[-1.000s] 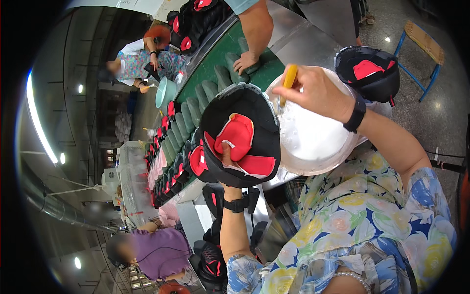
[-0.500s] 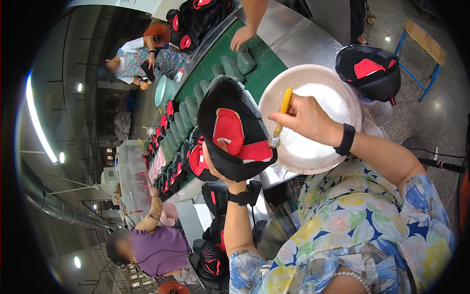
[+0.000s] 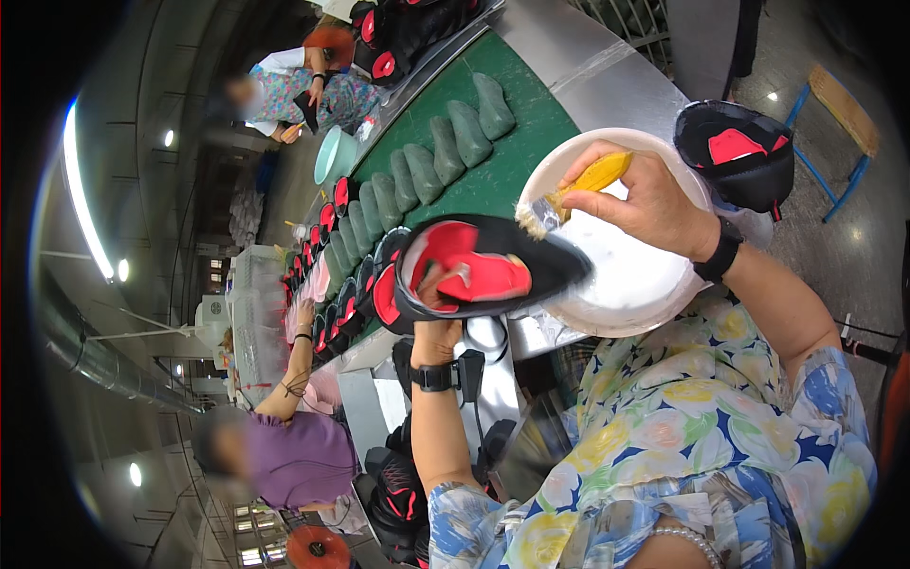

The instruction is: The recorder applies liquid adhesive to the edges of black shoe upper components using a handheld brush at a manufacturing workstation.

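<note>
My left hand (image 3: 438, 334) grips a black shoe upper with red lining (image 3: 493, 275) from below, its thumb inside the opening. The upper lies on its side, toe to the right over the basin, and is blurred by motion. My right hand (image 3: 654, 204) is closed around a brush with a yellow handle (image 3: 604, 172). Pale bristles point left and down, just above the upper and apart from it. Under the right hand stands a wide pale basin (image 3: 700, 190) of white liquid (image 3: 635, 275).
Several grey-green shoe pieces (image 3: 466, 133) line the green belt (image 3: 531, 104). Another black upper (image 3: 735, 147) sits right of the basin. More uppers (image 3: 396, 484) are piled below left. Two people work at the left, one holding a dark shoe piece. A stool (image 3: 844, 109) stands far right.
The upper has swung from toe up to toe right. The brush has left its edge and moved up, bristles now leftward. Another person's hand has gone from the belt's far end.
</note>
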Tool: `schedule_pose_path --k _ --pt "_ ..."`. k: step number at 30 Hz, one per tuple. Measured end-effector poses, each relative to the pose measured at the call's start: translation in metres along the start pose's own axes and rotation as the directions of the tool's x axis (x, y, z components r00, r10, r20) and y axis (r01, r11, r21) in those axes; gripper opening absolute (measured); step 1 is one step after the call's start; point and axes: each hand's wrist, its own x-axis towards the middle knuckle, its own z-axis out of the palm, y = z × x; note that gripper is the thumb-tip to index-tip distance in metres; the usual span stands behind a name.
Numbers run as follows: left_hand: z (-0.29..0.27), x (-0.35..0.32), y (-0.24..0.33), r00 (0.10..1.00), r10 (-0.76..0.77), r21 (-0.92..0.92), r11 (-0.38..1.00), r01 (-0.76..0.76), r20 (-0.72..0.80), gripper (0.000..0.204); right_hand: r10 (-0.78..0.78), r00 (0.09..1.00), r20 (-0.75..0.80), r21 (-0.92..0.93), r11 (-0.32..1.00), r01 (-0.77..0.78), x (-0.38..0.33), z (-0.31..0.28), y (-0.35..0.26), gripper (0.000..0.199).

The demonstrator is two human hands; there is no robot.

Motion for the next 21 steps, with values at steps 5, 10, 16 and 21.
schedule_pose_path --k 5,10,16,21 --pt "-0.145 0.016 -0.120 0.846 -0.359 -0.014 0.918 0.396 0.394 0.029 -0.349 0.920 0.178 0.184 0.930 0.317 0.014 0.036 -0.028 0.017" --pt "-0.047 -0.001 -0.128 0.898 -0.334 0.030 0.940 0.340 0.286 0.029 -0.634 0.728 0.262 0.168 0.773 0.612 0.017 0.055 -0.013 0.017" --pt "0.038 -0.014 -0.053 0.978 -0.207 0.080 0.976 0.205 0.026 0.028 -0.121 0.886 0.448 -0.104 0.977 0.186 0.029 0.034 -0.001 0.015" --pt "0.024 -0.026 -0.021 0.986 -0.164 0.207 0.965 0.160 0.004 0.027 0.070 0.812 0.580 -0.148 0.989 0.021 0.022 0.012 -0.001 0.021"
